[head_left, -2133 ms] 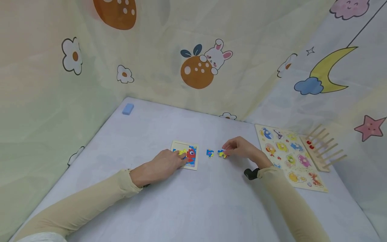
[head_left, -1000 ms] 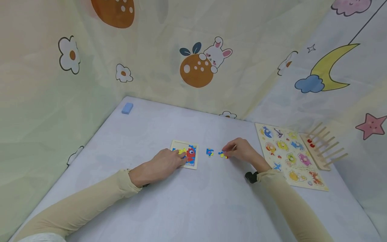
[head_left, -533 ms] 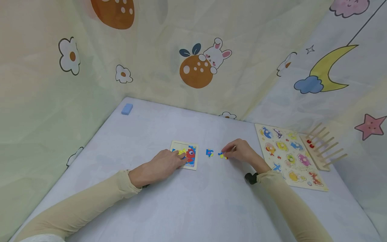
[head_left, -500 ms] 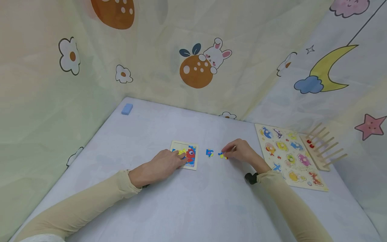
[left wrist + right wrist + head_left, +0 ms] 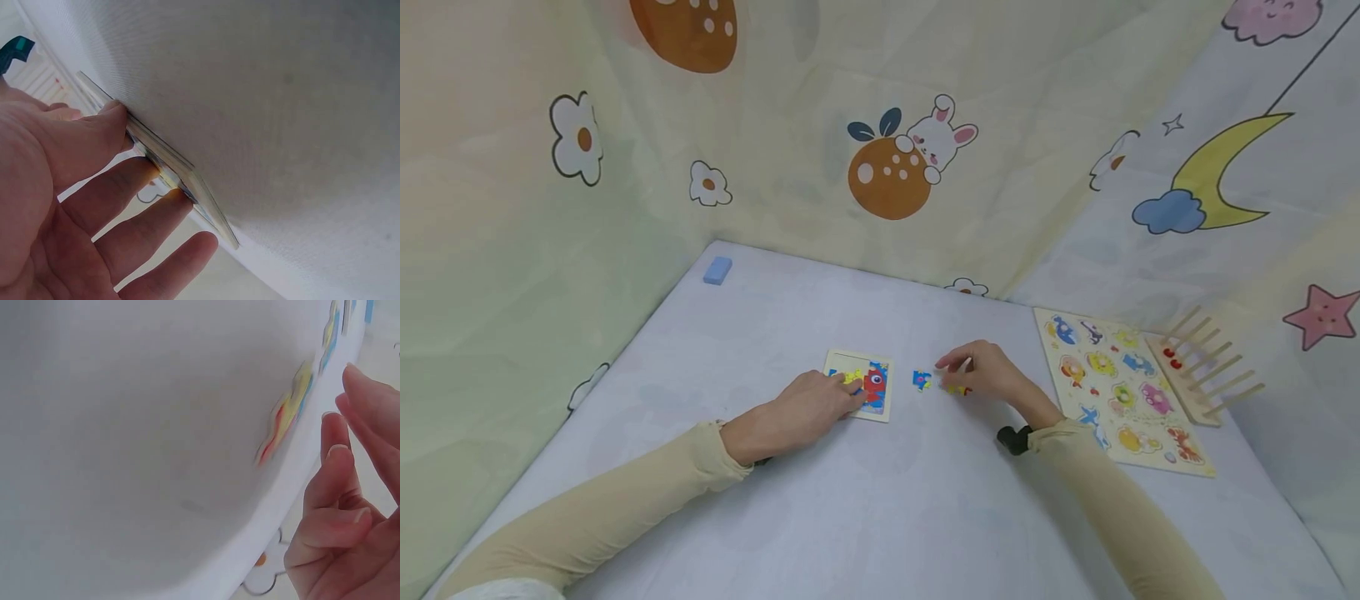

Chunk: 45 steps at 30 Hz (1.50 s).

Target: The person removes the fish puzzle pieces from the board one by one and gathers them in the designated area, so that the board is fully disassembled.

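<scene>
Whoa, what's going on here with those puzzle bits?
Someone is doing a jigsaw puzzle. Their left hand rests on a pale wooden frame and the red, blue and yellow jigsaw pieces inside it; part of the frame is unfilled. Their right hand holds nothing, close to a loose yellow, red and blue jigsaw piece. A mostly blue jigsaw piece lies between the two hands.

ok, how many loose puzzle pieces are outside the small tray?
2. A mostly blue piece just right of the small puzzle tray, and a yellow-and-red piece farther right, partly covered by the right hand in the head view. Others may be hidden.
</scene>
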Motion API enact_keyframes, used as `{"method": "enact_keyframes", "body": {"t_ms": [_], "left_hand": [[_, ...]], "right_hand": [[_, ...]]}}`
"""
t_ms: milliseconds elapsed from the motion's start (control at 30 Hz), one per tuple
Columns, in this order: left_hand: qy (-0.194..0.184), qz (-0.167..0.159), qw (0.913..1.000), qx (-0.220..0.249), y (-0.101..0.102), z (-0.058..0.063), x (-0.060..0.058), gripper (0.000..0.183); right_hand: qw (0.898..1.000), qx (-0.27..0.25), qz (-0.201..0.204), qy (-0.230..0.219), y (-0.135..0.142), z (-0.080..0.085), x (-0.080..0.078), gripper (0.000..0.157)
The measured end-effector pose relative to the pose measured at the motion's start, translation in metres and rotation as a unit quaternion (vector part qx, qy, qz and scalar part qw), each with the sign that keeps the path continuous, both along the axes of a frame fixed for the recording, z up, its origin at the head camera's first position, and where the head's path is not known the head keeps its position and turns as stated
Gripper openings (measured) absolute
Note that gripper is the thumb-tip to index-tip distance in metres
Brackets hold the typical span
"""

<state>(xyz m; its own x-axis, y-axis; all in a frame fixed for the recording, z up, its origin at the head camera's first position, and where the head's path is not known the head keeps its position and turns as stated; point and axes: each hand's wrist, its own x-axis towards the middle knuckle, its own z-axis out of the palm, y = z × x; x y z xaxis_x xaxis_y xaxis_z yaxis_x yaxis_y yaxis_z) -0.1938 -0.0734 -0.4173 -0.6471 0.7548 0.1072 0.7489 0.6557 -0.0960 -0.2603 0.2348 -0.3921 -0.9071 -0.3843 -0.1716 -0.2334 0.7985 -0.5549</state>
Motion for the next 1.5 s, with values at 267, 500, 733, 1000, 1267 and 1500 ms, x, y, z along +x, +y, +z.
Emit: {"method": "enact_keyframes", "body": {"t_ms": [267,500,733,1000,1267,1500], "left_hand": [[-0.023,0.009,0.9997,-0.002,0.001,0.001,0.000,0.032],[-0.030,0.013,0.9994,-0.006,0.001,0.001,0.000,0.029],[-0.029,0.017,0.9992,-0.020,0.000,0.002,0.000,0.040],[-0.008,0.009,0.9999,-0.005,-0.001,0.000,0.001,0.035],[0.011,0.004,0.9999,0.002,-0.001,-0.001,0.000,0.015],[0.020,0.003,0.9998,-0.008,0.000,-0.001,0.000,0.032]], "right_hand": [[1.000,-0.002,0.015,-0.010,-0.031,-0.002,-0.001,0.026],[0.999,0.009,0.035,-0.002,-0.057,0.003,-0.005,0.028],[0.999,0.025,0.047,-0.001,-0.082,0.006,-0.011,0.028],[0.997,0.066,0.048,-0.014,-0.101,0.004,-0.014,0.027],[0.996,0.079,0.043,-0.011,-0.107,0.002,-0.017,0.021],[0.995,0.089,0.044,-0.010,-0.108,0.001,-0.019,0.021]]}}
